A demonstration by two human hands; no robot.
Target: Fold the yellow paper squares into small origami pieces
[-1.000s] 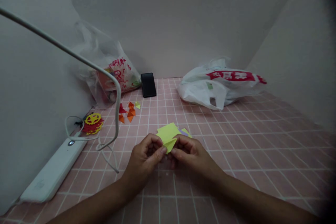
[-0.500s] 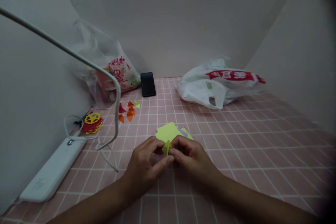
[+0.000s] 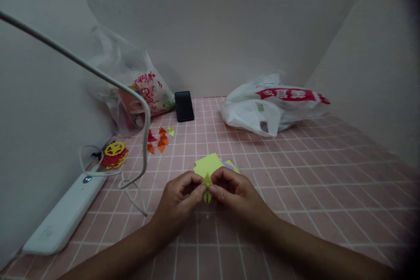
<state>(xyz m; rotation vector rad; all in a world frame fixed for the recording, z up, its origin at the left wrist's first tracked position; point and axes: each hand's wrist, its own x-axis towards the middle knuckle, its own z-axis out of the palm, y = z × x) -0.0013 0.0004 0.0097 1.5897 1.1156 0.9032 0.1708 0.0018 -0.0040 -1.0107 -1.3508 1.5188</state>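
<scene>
A small folded yellow paper piece [image 3: 207,180] is pinched between my two hands, with pointed tips at its top and bottom. My left hand [image 3: 182,194] grips its left side between thumb and forefinger. On the other side, the thumb and fingers of my right hand [image 3: 234,190] close on its right edge. Just beyond my fingers lie flat yellow paper sheets [image 3: 208,163], with a purple sheet [image 3: 227,166] showing at their right. Farther back on the left sit several small folded paper pieces [image 3: 161,143] in orange, red and yellow.
A white power bank [image 3: 65,216] with a looping white cable [image 3: 147,140] lies left, near yellow and red gear-shaped cutouts [image 3: 114,154]. A black phone [image 3: 184,106] lies at the back between a clear plastic bag [image 3: 131,83] and a white plastic bag [image 3: 252,107]. Walls enclose the pink tiled surface [image 3: 295,183].
The folded yellow paper has turned so its symmetrical face shows, with two points hanging below. My left thumb has drawn back from my right thumb to the paper's left side.
</scene>
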